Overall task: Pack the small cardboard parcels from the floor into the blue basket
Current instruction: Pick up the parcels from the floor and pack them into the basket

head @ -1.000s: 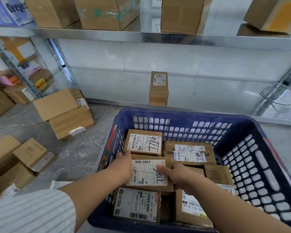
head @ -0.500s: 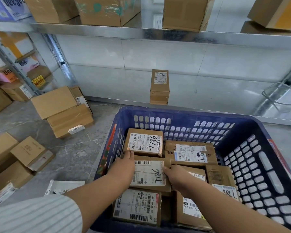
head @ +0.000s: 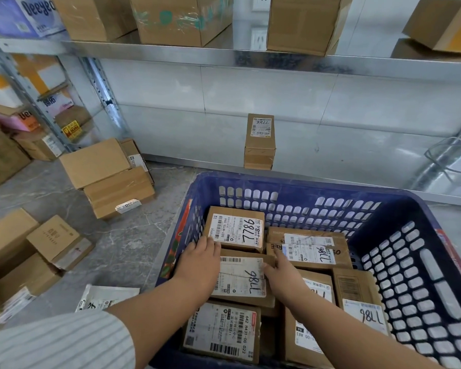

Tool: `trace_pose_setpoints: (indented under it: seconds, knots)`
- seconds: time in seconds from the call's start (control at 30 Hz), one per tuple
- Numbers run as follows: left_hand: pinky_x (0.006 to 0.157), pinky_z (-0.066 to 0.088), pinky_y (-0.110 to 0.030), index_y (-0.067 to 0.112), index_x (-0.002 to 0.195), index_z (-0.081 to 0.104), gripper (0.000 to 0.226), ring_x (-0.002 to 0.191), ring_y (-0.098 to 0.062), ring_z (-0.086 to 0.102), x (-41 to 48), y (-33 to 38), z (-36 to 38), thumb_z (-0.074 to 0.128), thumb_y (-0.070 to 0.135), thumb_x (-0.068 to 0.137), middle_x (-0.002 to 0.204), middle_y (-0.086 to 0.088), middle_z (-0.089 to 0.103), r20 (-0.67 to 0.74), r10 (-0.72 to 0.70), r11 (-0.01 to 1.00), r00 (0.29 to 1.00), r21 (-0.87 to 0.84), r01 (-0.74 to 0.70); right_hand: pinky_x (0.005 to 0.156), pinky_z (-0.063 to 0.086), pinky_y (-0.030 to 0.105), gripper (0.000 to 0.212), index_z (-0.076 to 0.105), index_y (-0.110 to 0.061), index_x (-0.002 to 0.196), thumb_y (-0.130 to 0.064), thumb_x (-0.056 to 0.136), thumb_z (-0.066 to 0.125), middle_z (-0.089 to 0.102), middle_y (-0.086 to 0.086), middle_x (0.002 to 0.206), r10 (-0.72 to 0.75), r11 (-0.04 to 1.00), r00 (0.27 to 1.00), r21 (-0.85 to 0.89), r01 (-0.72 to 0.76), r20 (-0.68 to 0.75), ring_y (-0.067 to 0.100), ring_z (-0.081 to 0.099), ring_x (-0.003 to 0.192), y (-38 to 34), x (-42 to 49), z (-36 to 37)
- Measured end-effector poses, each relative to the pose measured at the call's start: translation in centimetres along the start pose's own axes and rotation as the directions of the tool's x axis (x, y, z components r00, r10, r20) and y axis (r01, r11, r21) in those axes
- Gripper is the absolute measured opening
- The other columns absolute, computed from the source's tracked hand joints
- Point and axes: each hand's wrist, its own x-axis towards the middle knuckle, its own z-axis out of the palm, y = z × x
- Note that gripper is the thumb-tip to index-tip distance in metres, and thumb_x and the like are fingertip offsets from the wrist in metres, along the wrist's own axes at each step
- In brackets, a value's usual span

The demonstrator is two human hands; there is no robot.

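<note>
Left hand lies along the left edge of the middle parcel. Its fingers are near straight and press the parcel, not wrapped round it. The fingertips reach the far-left parcel. Right hand is at the parcel's right edge, forefinger straight, thumb against the label edge. Its other fingers are hidden, so I cannot tell if it grips or just nudges.

The parcel sits label up inside the blue basket, on top of a lower layer, between the far-left parcel and the near parcel. More parcels fill the right half.

Step in hand, my read: seating this parcel square in its slot.
- Push evenly from both sides so it doesn't skew.
- Slide it flush to the far-left parcel, label up.
- Lift both hands clear without dragging it.
- It seems to ride on its neighbours' edges, so it may tilt if let go unevenly.

Outward: loose parcels lie on the floor left of the basket. An upright parcel stands beyond the basket by the wall. A white mailer bag lies near the left forearm. The shelf above holds bigger boxes. Plenty left to pack.
</note>
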Motion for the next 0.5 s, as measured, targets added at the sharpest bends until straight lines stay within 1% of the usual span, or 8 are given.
trace_pose_setpoints:
  seconds: [0.03, 0.1, 0.2, 0.37, 0.5]
  knots:
    - [0.118, 0.016, -0.041, 0.002, 0.153, 0.007, 0.07, 0.147, -0.031, 0.01, -0.07, -0.08, 0.06, 0.046, 0.022, 0.098, 0.159, -0.018, 0.013, 0.006, 0.015, 1.0, 1.0, 0.02, -0.015, 0.078, 0.055, 0.028, 0.058, 0.018, -0.026, 0.153, -0.026, 0.102, 0.044, 0.053, 0.005, 0.138, -0.019, 1.0, 1.0, -0.01, 0.019, -0.004, 0.016, 0.061, 0.102, -0.22, -0.22, 0.05]
    - [0.12, 0.009, -0.043, 0.002, 0.153, 0.004, 0.065, 0.149, -0.032, 0.004, -0.25, -0.26, 0.18, 0.036, 0.025, 0.102, 0.161, -0.019, 0.007, 0.026, 0.032, 0.998, 0.999, 0.053, -0.033, 0.081, 0.056, 0.03, 0.057, 0.017, -0.03, 0.153, -0.024, 0.102, 0.042, 0.055, 0.005, 0.135, -0.039, 0.998, 0.999, -0.042, 0.039, 0.008, 0.019, 0.062, 0.107, -0.4, -0.55, 0.25]
    - [0.12, 0.001, -0.044, 0.001, 0.153, 0.003, 0.061, 0.148, -0.035, 0.005, -0.42, -0.32, 0.22, 0.026, 0.029, 0.104, 0.16, -0.021, 0.007, 0.063, 0.037, 0.995, 0.997, 0.094, -0.043, 0.088, 0.056, 0.037, 0.058, 0.016, -0.036, 0.152, -0.019, 0.102, 0.039, 0.061, 0.004, 0.124, -0.031, 0.998, 0.999, -0.053, 0.033, 0.029, 0.02, 0.063, 0.103, -0.21, -0.61, 0.48]
    - [0.12, -0.002, -0.046, -0.002, 0.152, -0.002, 0.07, 0.147, -0.037, 0.008, -0.8, -0.22, -0.03, 0.021, 0.044, 0.105, 0.159, -0.026, 0.002, 0.122, 0.02, 0.982, 0.992, 0.183, -0.042, 0.086, 0.058, 0.042, 0.059, 0.016, -0.041, 0.151, -0.02, 0.101, 0.038, 0.061, 0.0, 0.118, -0.019, 1.0, 0.999, -0.019, 0.02, 0.03, 0.02, 0.065, 0.101, 0.11, -0.37, 0.57]
    - [0.12, -0.003, -0.046, -0.003, 0.151, -0.003, 0.072, 0.147, -0.039, 0.006, -0.81, -0.22, -0.28, 0.021, 0.047, 0.104, 0.158, -0.027, 0.002, 0.11, 0.024, 0.984, 0.994, 0.174, -0.043, 0.082, 0.06, 0.04, 0.06, 0.019, -0.042, 0.151, -0.019, 0.1, 0.041, 0.062, -0.002, 0.115, -0.004, 1.0, 0.999, 0.006, 0.004, 0.034, 0.019, 0.066, 0.097, 0.27, -0.41, 0.48]
